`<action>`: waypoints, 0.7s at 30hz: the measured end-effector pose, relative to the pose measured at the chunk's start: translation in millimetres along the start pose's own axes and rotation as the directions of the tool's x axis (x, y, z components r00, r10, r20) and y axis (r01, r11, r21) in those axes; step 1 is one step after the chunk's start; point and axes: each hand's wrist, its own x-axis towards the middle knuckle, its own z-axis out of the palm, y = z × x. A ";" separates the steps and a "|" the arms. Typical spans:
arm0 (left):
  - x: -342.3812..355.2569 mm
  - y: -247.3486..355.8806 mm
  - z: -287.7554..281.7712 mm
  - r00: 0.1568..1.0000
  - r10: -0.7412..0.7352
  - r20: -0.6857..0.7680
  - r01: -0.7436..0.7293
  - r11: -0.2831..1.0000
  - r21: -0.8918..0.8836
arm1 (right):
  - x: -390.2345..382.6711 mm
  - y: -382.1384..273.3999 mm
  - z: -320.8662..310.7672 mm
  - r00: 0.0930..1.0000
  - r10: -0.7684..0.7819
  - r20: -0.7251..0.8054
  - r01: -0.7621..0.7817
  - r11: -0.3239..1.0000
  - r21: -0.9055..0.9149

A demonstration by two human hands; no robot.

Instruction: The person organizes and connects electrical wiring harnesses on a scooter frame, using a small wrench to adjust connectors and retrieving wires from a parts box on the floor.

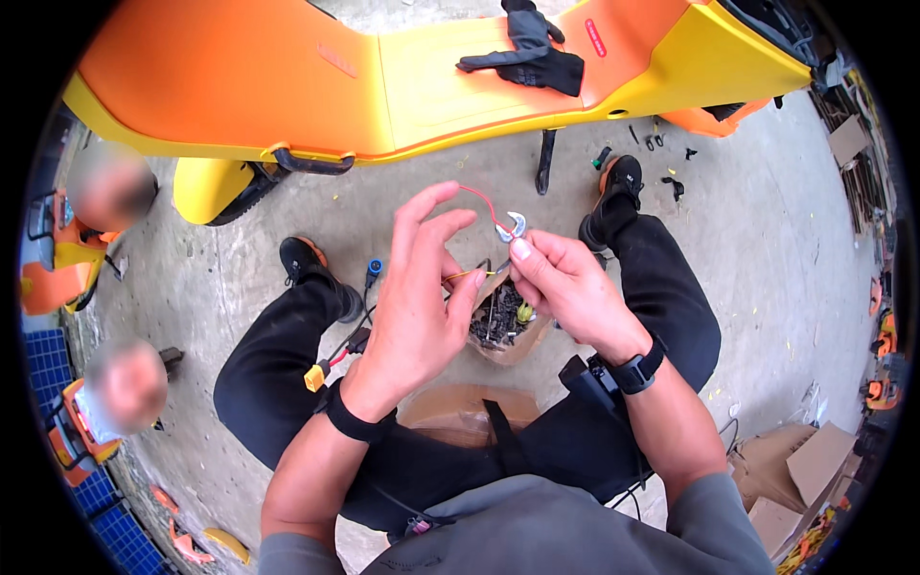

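In front of me, my left hand (422,287) has its upper fingers raised and curved, with its thumb against a thin yellow wire (460,276). A thin red wire (487,199) arcs from its fingertips toward my right hand. My right hand (565,287) pinches a small silver crescent-shaped metal piece (513,227) between thumb and forefinger, the red wire's end meeting it. Whether the piece belongs to a larger tool is hidden by the fingers. Beside my left wrist hang a yellow connector (314,378) on a red and black cable and a round blue connector (374,268).
An orange and yellow scooter body (230,86) spans the far side, with dark work gloves (537,57) on it. Between my legs stands an open box of small black parts (498,321). Cardboard (786,470) lies at right. Two people (115,192) are at far left.
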 end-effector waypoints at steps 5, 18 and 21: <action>5.2 1.1 -4.0 0.991 0.011 0.132 0.001 0.996 -0.088 | -2.7 -4.6 -2.0 0.994 0.078 0.076 -0.084 0.994 0.077; 5.6 -10.1 -3.8 0.987 -0.144 0.064 0.151 0.981 -0.124 | -2.7 7.8 -0.3 0.996 0.045 0.074 -0.047 0.999 0.023; 4.9 -10.6 -5.4 0.983 -0.167 0.072 0.177 0.972 -0.155 | -2.8 11.8 5.3 0.988 -0.154 0.014 0.153 0.965 -0.214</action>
